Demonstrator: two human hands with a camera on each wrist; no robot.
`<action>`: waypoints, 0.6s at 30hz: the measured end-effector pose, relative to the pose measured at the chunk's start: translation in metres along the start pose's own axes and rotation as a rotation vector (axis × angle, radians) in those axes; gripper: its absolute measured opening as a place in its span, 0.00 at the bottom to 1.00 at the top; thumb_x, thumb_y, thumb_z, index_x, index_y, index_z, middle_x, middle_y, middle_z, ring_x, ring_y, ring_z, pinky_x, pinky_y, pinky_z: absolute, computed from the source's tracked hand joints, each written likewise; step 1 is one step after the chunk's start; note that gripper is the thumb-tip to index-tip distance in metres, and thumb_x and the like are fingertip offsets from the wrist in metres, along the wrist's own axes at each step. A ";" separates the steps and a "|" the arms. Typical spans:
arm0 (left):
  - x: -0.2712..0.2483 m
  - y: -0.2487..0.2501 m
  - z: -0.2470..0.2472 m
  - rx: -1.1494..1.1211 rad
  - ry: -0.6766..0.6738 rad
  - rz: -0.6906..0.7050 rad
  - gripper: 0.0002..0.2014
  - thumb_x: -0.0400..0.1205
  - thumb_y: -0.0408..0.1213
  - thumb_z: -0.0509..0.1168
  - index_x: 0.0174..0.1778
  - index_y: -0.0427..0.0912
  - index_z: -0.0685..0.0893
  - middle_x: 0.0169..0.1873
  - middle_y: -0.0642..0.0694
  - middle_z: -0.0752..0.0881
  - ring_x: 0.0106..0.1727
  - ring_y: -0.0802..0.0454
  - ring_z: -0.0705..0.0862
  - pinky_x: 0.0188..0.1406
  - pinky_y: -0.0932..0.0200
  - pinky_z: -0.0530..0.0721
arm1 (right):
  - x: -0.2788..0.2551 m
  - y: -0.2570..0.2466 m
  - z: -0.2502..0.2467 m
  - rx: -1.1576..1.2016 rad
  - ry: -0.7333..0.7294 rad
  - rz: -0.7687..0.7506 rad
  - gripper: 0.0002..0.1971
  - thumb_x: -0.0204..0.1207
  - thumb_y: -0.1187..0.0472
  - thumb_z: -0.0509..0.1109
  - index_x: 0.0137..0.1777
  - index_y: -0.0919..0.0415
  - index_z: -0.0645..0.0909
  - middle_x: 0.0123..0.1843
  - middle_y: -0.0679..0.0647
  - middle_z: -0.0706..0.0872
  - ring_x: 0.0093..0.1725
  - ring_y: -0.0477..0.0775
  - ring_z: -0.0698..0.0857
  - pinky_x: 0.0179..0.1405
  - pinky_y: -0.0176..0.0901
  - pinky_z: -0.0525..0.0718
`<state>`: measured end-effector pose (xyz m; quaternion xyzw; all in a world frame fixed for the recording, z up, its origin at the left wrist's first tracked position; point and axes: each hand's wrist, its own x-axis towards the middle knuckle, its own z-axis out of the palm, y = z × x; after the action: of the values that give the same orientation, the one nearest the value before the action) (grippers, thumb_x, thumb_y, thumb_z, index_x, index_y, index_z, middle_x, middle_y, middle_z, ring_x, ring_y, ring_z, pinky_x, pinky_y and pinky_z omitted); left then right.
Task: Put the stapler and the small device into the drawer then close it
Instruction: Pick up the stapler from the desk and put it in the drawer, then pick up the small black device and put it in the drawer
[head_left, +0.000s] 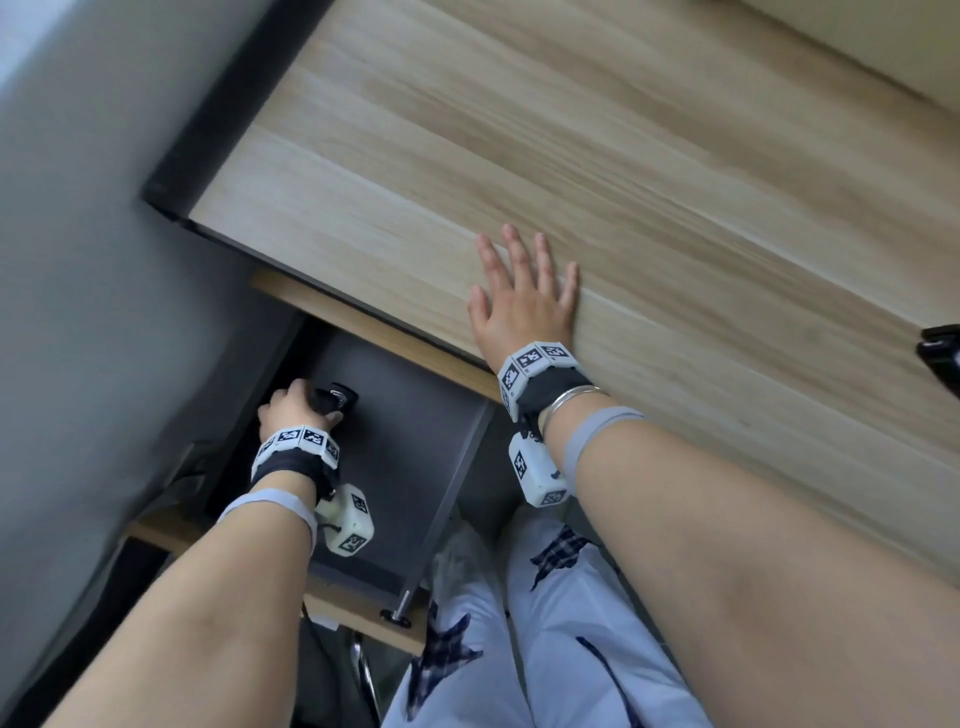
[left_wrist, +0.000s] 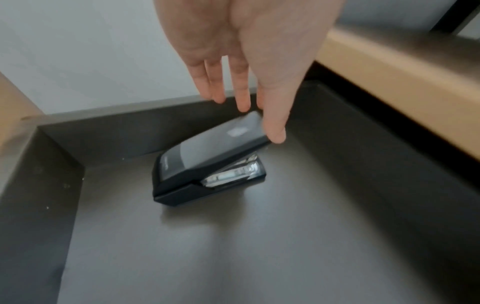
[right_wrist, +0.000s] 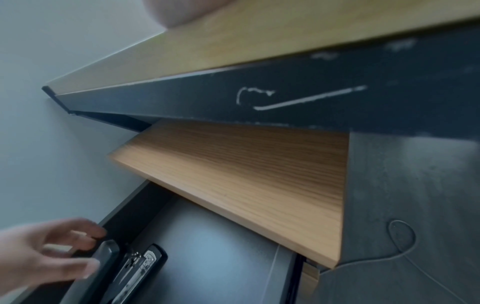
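Black stapler (left_wrist: 207, 164) — on the grey floor of the open drawer (left_wrist: 285, 236), centre of the left wrist view, near the back corner. Left hand (left_wrist: 241, 61) above it, fingers nearly straight, thumb tip at its raised end; whether it grips is unclear through blur. Right hand (head_left: 519, 301) — spread flat, holding nothing, on the wooden desk top (head_left: 623, 156), mid-frame in the head view.

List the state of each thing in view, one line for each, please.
Drawer: pulled open.
Stapler: on the drawer floor near the back corner, arm raised.
Left hand: fingers straight, tips touching the stapler's top.
Right hand: flat on the desk, fingers spread.
Dark object: on the desk's edge, cut off by the frame.
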<state>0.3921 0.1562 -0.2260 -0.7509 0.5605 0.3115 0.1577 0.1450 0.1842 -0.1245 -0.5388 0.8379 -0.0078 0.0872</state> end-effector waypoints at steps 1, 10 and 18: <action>-0.006 0.002 -0.007 -0.023 0.002 0.020 0.25 0.73 0.43 0.72 0.65 0.40 0.78 0.65 0.35 0.81 0.68 0.33 0.77 0.65 0.45 0.79 | 0.000 0.000 -0.001 0.004 -0.017 -0.002 0.30 0.81 0.45 0.51 0.83 0.38 0.52 0.88 0.42 0.52 0.87 0.55 0.50 0.82 0.68 0.46; -0.079 0.065 -0.094 -0.169 0.134 0.207 0.10 0.79 0.38 0.64 0.52 0.39 0.86 0.53 0.39 0.88 0.58 0.40 0.84 0.55 0.54 0.80 | 0.002 0.013 -0.028 0.081 -0.238 -0.062 0.30 0.83 0.48 0.52 0.84 0.41 0.49 0.88 0.43 0.47 0.87 0.54 0.44 0.84 0.64 0.43; -0.121 0.161 -0.142 -0.163 0.165 0.416 0.11 0.79 0.37 0.64 0.52 0.37 0.86 0.54 0.39 0.89 0.57 0.40 0.85 0.53 0.55 0.80 | 0.008 0.080 -0.089 0.188 -0.282 0.077 0.26 0.83 0.54 0.54 0.82 0.48 0.60 0.85 0.50 0.61 0.86 0.58 0.54 0.83 0.61 0.49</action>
<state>0.2606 0.1117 -0.0224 -0.6524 0.6871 0.3192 -0.0175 0.0559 0.2038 -0.0464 -0.4913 0.8331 -0.0072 0.2540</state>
